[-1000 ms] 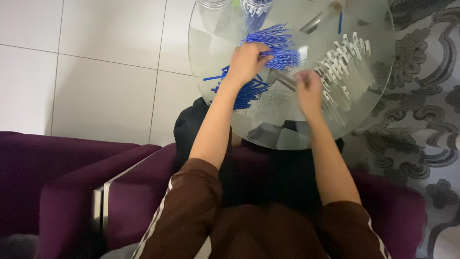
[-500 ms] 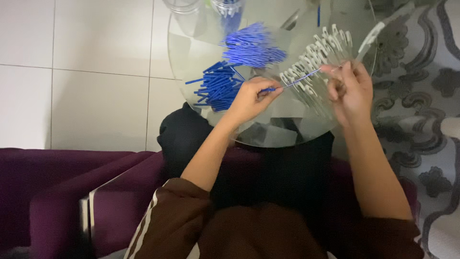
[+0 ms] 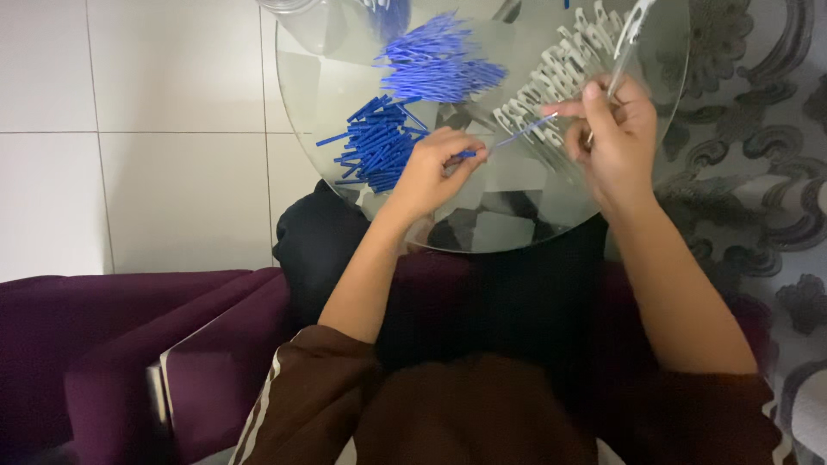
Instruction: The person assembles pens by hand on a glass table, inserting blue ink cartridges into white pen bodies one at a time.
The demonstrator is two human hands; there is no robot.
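Left hand pinching a thin blue rod above the round glass table; right hand gripping a clear tube, fingertip touching the rod's far end. Blue rod piles just beside.

White floor tiles lie left of the round glass surface. A purple sofa fills the lower left. A grey patterned rug lies at right.

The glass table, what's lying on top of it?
On the glass table lie two heaps of blue sticks, a row of clear plastic pieces and a clear jar's base. What sits under both hands is covered.
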